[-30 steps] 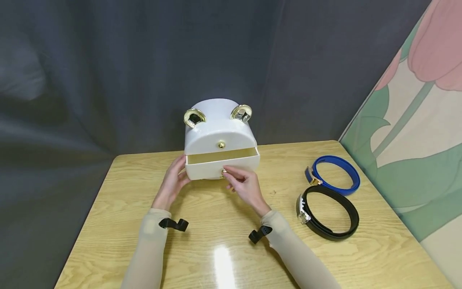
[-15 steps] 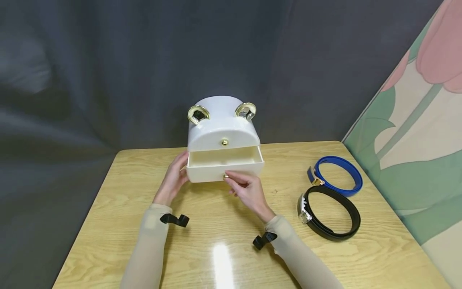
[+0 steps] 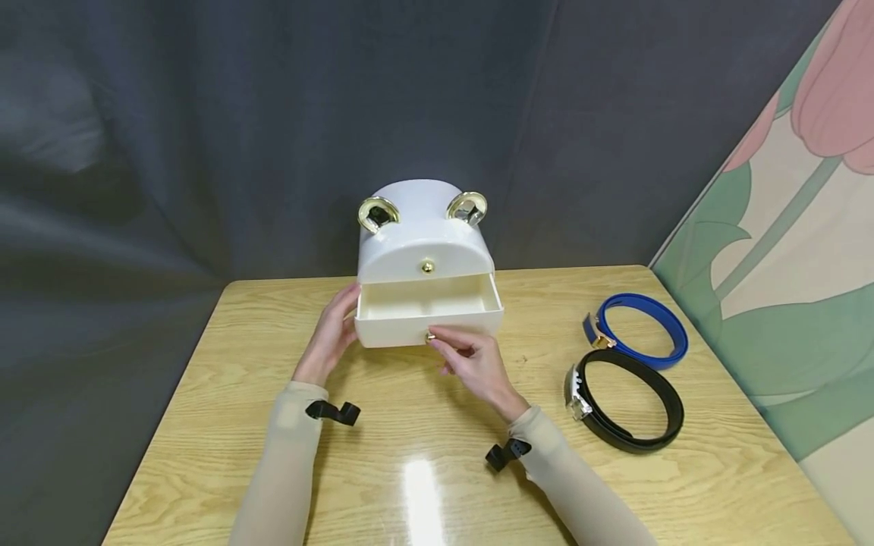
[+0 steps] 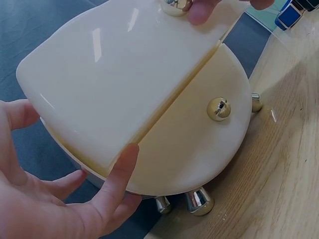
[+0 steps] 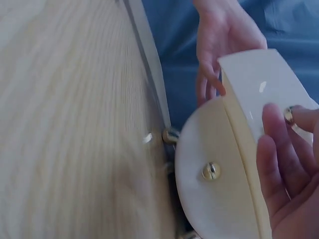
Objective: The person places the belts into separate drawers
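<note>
A white storage box [image 3: 416, 216] with two gold ear-like rings stands at the table's back edge. Its upper front has a gold knob [image 3: 427, 267]. Below that, a white drawer [image 3: 430, 326] is pulled out, and no contents show in its visible interior. My right hand [image 3: 474, 364] pinches the drawer's small gold knob [image 5: 289, 115] between thumb and finger. On the box's left side rests my left hand [image 3: 331, 334]; in the left wrist view its fingers [image 4: 122, 172] are extended and spread against the box near the drawer.
A blue belt [image 3: 672, 326] with a gold buckle lies coiled on the wooden table [image 3: 225, 409] at right. Nearer me is a coiled black belt [image 3: 672, 406] with a silver buckle. A dark curtain [image 3: 273, 136] hangs behind the table.
The drawer has come further out toward me, with the right hand drawing back on its knob. My left hand stays at the box's side. The head view has shifted slightly.
</note>
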A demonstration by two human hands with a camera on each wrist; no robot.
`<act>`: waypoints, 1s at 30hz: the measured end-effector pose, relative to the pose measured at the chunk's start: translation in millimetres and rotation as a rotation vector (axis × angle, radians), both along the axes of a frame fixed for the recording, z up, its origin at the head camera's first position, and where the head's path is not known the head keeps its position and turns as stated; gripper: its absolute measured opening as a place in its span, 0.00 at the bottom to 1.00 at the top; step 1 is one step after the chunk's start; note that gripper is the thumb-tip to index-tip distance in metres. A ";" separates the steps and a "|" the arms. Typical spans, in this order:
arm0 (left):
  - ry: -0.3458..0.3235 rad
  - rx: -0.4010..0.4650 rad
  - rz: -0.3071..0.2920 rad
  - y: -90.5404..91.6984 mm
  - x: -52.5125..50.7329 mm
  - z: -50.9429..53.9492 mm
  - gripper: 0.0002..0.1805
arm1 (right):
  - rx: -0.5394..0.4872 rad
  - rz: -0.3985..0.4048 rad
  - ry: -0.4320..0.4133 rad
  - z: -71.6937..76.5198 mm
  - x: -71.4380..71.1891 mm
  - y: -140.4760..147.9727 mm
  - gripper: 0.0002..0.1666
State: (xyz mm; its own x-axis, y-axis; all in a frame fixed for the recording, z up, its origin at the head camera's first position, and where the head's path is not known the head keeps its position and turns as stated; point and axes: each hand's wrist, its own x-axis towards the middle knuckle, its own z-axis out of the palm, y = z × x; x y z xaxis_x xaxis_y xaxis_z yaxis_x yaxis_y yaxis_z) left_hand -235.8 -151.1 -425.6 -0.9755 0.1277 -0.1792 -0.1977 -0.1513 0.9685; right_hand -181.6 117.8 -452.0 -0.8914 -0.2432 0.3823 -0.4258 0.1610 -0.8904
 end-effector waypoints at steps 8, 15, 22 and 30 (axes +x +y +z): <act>0.003 -0.002 0.005 -1.9 0.6 -0.1 0.39 | 0.066 0.043 -0.006 3.4 -1.6 -0.8 0.18; 0.004 0.007 0.001 -0.7 0.0 -0.7 0.39 | 0.012 0.029 -0.009 1.7 1.4 -3.4 0.16; 0.002 0.024 0.002 2.5 -2.6 -0.3 0.38 | 0.026 0.012 -0.002 2.2 8.1 1.1 0.15; -0.004 0.014 0.008 0.8 -1.3 -1.5 0.39 | 0.033 0.025 -0.013 1.8 15.6 2.3 0.16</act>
